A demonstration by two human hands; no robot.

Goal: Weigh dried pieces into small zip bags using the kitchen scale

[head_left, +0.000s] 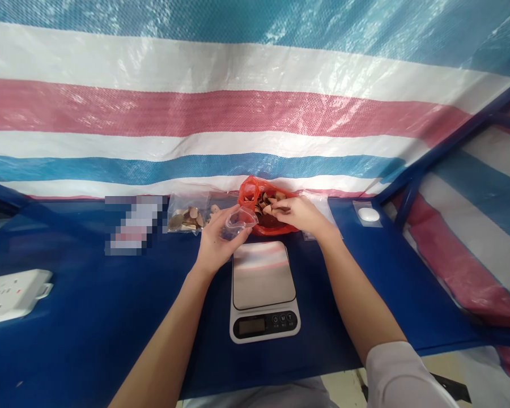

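my left hand (221,238) pinches a small clear bag (240,219) just beside the red bag (274,230), probably to shorten the reach. my right hand (302,215) rests among brown pieces (266,201) in the red bag; i can't tell if it grips one. the scale (263,277) sits nearer me, between my forearms (174,334). striped sheeting (238,113) bounds the back edge; the table (123,294) gives room sideways.

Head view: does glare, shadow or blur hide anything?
In the head view, white glints speckle the striped sheet; shadow darkens its lower right; the scale's plate reflects a pinkish band; a pixelated patch on the blue table hides what lies there.
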